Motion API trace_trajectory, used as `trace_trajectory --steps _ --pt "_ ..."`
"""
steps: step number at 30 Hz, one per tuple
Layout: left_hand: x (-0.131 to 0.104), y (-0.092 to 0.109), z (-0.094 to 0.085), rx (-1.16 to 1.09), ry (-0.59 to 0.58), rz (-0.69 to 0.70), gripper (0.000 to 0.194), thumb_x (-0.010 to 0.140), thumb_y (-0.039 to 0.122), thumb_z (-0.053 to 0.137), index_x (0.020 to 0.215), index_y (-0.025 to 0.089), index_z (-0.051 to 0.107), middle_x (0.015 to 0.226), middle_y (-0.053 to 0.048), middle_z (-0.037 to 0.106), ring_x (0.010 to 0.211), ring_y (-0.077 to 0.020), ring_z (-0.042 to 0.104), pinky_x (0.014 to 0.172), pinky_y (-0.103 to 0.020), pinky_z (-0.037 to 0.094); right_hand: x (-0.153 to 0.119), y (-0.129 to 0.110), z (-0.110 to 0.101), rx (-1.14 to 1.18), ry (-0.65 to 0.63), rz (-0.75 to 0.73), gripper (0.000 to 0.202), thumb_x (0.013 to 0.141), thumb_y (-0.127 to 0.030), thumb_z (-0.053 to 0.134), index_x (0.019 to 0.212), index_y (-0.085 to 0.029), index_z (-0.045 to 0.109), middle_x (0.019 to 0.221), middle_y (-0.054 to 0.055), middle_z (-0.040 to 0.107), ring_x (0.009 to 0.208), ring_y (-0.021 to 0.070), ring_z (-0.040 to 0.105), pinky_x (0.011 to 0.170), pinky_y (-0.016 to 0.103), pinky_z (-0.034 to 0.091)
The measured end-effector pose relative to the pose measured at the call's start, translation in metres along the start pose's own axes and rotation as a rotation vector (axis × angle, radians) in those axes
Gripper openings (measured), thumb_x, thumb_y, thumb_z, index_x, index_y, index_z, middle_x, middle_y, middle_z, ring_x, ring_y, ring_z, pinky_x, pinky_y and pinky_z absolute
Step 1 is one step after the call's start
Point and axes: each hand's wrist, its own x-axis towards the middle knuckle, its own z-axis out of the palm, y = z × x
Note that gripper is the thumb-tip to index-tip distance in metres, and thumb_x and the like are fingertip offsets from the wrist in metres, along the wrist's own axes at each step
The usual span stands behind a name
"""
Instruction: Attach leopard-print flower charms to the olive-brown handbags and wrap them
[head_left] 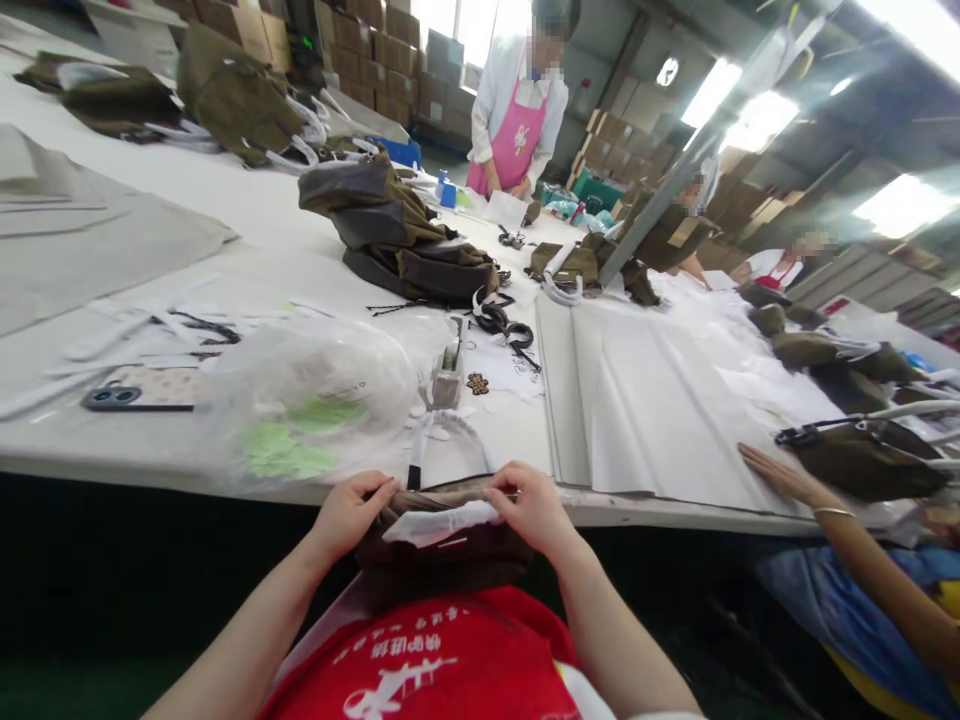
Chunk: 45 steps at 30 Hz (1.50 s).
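A dark brown handbag (480, 562) rests against my red apron at the table's front edge. My left hand (352, 512) pinches the left end of its top edge, and my right hand (529, 505) grips the right end. White wrapping (439, 523) lies along the bag's opening between my hands. Beyond the bag, a pale wrapped handle (457, 428) arches onto the table. Just past that stands a tape dispenser (448, 378). Left of it lies a clear plastic bag (322, 390) with green slips inside. My fingertips are partly hidden by the bag's edge.
A phone (142, 390) lies at the left. Stacked olive and dark bags (397, 235) stand mid-table. White sheets (660, 400) cover the right side, where a co-worker's hand (787, 478) rests near another bag (862, 455). A person in a pink apron (517, 130) stands across the table.
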Motion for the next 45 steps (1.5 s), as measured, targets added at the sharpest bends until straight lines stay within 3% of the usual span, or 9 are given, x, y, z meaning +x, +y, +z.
trace_trajectory --steps 8,14,18,22,29,34,36,40,45 --pt "0.006 -0.006 -0.001 -0.009 -0.015 0.02 0.04 0.078 0.052 0.054 0.062 0.018 0.067 0.061 0.0 0.062 0.064 -0.0172 0.056 0.064 -0.025 0.043 0.033 0.036 -0.002 -0.186 0.048 0.074 0.015 0.085 -0.027 0.061 0.073 -0.02 0.067 0.08 0.004 0.067 0.076 0.0157 0.06 0.074 0.027 0.044" --pt "-0.024 0.018 0.005 0.082 -0.088 0.056 0.037 0.085 0.046 0.051 0.069 0.018 0.069 0.068 -0.002 0.063 0.067 -0.0169 0.057 0.065 -0.026 0.043 0.035 0.03 0.011 0.074 -0.064 0.009 0.029 0.092 -0.033 0.049 0.111 -0.019 0.067 0.11 0.007 0.07 0.097 0.0189 0.063 0.088 0.03 0.047" --pt "-0.056 0.037 0.014 0.26 -0.242 0.201 0.034 0.091 0.035 0.047 0.072 0.019 0.069 0.073 -0.005 0.065 0.071 -0.0164 0.057 0.067 -0.026 0.042 0.015 0.019 0.022 0.152 -0.218 -0.001 0.03 0.094 -0.034 0.047 0.087 -0.019 0.073 0.085 0.005 0.073 0.083 0.0189 0.066 0.079 0.029 0.049" --pt "-0.067 0.033 0.014 0.284 -0.228 0.216 0.032 0.093 0.031 0.045 0.076 0.019 0.07 0.078 -0.006 0.067 0.077 -0.0171 0.06 0.074 -0.027 0.045 -0.003 0.014 0.035 0.045 -0.185 -0.09 0.012 0.086 -0.028 0.061 0.085 -0.021 0.072 0.087 0.004 0.072 0.085 0.0187 0.064 0.083 0.03 0.047" --pt "-0.063 0.015 0.01 0.276 -0.194 0.197 0.034 0.093 0.038 0.046 0.077 0.022 0.071 0.08 -0.003 0.069 0.076 -0.0156 0.064 0.072 -0.023 0.05 -0.009 0.014 0.044 0.039 -0.096 -0.153 0.01 0.086 -0.023 0.062 0.08 -0.021 0.07 0.083 0.002 0.072 0.083 0.0164 0.063 0.081 0.028 0.047" --pt "-0.057 0.004 0.009 0.294 -0.149 0.204 0.038 0.088 0.051 0.049 0.078 0.024 0.073 0.082 -0.002 0.072 0.076 -0.0161 0.068 0.073 -0.021 0.053 -0.007 0.03 0.037 0.004 0.245 -0.036 0.011 0.086 -0.019 0.059 0.09 -0.02 0.068 0.093 0.005 0.071 0.093 0.0176 0.061 0.09 0.031 0.046" --pt "-0.054 0.001 0.009 0.309 -0.141 0.21 0.041 0.086 0.055 0.049 0.076 0.025 0.074 0.082 -0.002 0.073 0.076 -0.0165 0.069 0.071 -0.02 0.055 -0.01 0.038 0.035 -0.063 0.305 0.037 0.018 0.084 -0.019 0.059 0.1 -0.018 0.067 0.104 0.007 0.069 0.103 0.0191 0.059 0.097 0.033 0.044" --pt "-0.05 -0.002 0.011 0.349 -0.137 0.208 0.044 0.083 0.06 0.048 0.075 0.026 0.075 0.083 -0.001 0.074 0.075 -0.0174 0.07 0.072 -0.021 0.056 -0.019 0.049 0.035 -0.219 0.185 0.158 0.046 0.087 -0.031 0.058 0.127 -0.009 0.056 0.133 0.016 0.056 0.124 0.0248 0.048 0.11 0.038 0.036" --pt "-0.047 -0.002 0.011 0.354 -0.153 0.193 0.045 0.083 0.062 0.048 0.076 0.026 0.075 0.082 -0.001 0.074 0.077 -0.0176 0.07 0.071 -0.021 0.057 -0.023 0.063 0.034 -0.353 0.113 0.266 0.059 0.093 -0.044 0.048 0.135 -0.003 0.048 0.146 0.022 0.042 0.138 0.03 0.034 0.115 0.044 0.027"
